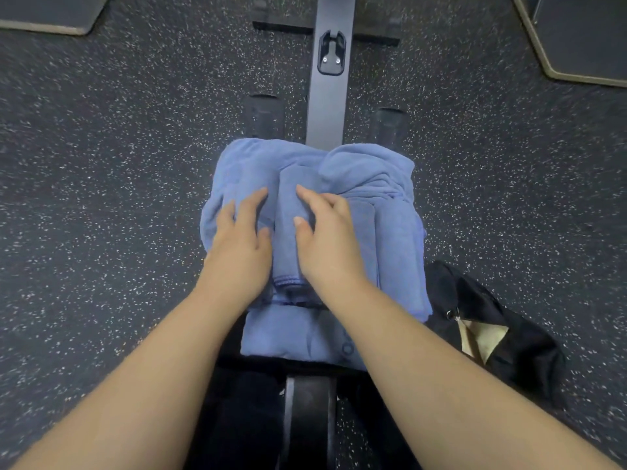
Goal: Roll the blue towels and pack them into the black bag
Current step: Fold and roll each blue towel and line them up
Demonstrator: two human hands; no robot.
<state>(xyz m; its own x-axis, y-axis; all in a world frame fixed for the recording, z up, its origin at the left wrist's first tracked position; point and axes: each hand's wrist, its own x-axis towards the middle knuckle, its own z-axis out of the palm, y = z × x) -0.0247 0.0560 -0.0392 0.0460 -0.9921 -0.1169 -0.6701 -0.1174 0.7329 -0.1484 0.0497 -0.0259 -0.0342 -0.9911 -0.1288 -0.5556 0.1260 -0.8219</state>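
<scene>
speckled gym floor (118, 164), hands flat on blue towels (383, 198), black bag (509, 334) partly hidden

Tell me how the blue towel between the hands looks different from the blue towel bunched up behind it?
The narrow towel is folded or rolled into a long, tidy strip; the crumpled towel is bunched up with lumpy folds. The narrow towel has the left hand and right hand resting against its sides; nothing touches the crumpled towel. The narrow towel lies closer to the person, the crumpled towel farther away. Both are the same blue cloth.
</scene>
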